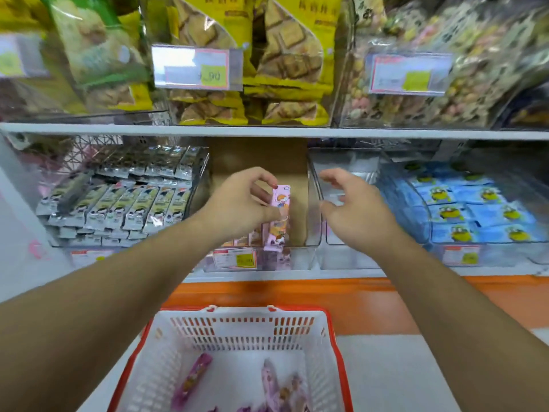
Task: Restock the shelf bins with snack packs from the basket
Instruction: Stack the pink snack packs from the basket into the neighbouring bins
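**Pink pack going into centre bin, right hand free**

- Far left, lower shelf: clear plastic bin of grey-and-cream stick packs [124, 203], stacked in neat rows, looks full. No restock need there, by my read.
- Left hand [237, 200] reaches into the clear plastic centre bin [312, 209]. Its fingers [261, 176] pinch the top end of a tall pink cartoon-print snack pack [280, 215], thumb low on the pack side. Pack stands upright, bottom end at the bin's front wall, beside a few similar packs low in the bin. Top-end grip probably lets the pack be stood on end and nudged into a row.
- Brown cardboard [258, 156] shows behind the pack; bin is mostly unfilled at the back.
- Right hand [353, 209] hovers just right of the pack, over the wall between centre bin and the next clear bin. Fingers [329, 175] spread and loosely curved, holding nothing. Likely ready to steady the row.
- Far right: bin of blue square packs with a yellow cartoon figure [475, 209], well stocked.
- Below, on the floor: white plastic basket with red rim [338, 367], a few purple-pink snack packs [193, 379] left inside. Job well along, not finished.
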The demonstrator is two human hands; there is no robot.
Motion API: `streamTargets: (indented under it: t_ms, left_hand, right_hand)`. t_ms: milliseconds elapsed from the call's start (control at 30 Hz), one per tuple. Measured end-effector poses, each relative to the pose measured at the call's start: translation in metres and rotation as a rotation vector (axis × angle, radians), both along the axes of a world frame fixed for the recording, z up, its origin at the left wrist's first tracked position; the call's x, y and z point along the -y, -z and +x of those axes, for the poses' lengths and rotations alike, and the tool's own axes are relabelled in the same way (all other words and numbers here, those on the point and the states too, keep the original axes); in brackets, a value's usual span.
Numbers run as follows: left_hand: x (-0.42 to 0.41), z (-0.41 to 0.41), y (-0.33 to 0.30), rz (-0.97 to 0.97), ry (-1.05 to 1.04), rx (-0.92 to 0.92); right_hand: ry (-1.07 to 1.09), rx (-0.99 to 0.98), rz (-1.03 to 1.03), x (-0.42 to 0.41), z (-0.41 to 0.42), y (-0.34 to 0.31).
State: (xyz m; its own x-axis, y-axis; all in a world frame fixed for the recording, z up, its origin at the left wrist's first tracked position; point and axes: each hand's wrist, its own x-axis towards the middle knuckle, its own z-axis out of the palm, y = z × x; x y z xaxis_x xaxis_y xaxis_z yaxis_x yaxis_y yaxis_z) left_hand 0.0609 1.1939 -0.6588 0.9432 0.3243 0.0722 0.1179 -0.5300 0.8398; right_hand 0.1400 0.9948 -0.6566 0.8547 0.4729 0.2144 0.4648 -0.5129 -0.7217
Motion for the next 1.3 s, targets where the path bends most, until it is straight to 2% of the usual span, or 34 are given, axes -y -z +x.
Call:
streamTargets:
  t_ms: [200, 467, 800, 933, 1100, 1300]
  left_hand:
    - [0.008, 0.062, 0.024, 0.038, -0.019, -0.065]
    - [0.009, 0.089, 0.058, 0.195, 0.102, -0.164]
    - [0.004, 0.087, 0.071, 0.637, 0.006, -0.214]
    - [0.009, 0.084, 0.072, 0.657, -0.016, -0.246]
    - [0.006, 0.079, 0.07, 0.569, 0.018, -0.218]
    - [-0.002, 0.039, 0.058, 0.482, 0.0, -0.033]
  right_hand:
    - [-0.019, -0.051, -0.068, 0.006, 0.015, 0.017]
    - [-0.01, -0.021, -0.107, 0.003, 0.03, 0.028]
    - [-0.027, 0.023, -0.114, -0.002, 0.031, 0.033]
    - [-0.031, 0.043, -0.116, -0.002, 0.029, 0.033]
    - [-0.036, 0.044, -0.139, -0.003, 0.026, 0.03]
    - [-0.043, 0.076, -0.181, -0.001, 0.01, 0.024]
